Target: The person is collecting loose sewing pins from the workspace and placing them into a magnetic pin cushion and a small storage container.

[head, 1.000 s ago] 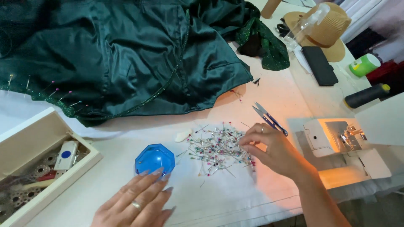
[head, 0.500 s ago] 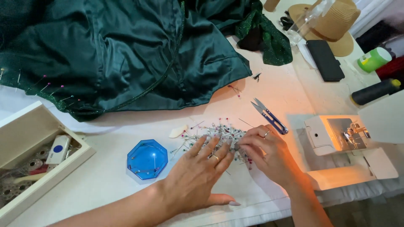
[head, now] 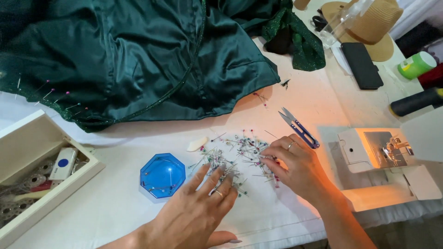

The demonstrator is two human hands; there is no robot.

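Step in hand, as I read it: gathering the spilled pins (head: 237, 159) into a heap mid-table (head: 115, 216), just right of the blue octagonal pin box (head: 162, 175). Green satin garment (head: 138, 60) covers the far-left corner, clear of the work. Left hand (head: 203, 207) flat, fingers spread wide, lying on the pins, gripping nothing. Right hand (head: 295, 166) half-curled, fingertips in the pile; a pinch can't be confirmed. Next move likely needs a careful sweep toward the box, avoiding points.

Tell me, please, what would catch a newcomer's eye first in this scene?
A scatter of coloured-headed sewing pins lies mid-table, with the left hand and right hand spread over it. A blue octagonal plastic pin box sits beside it on the left, and dark green satin fabric fills the upper left.
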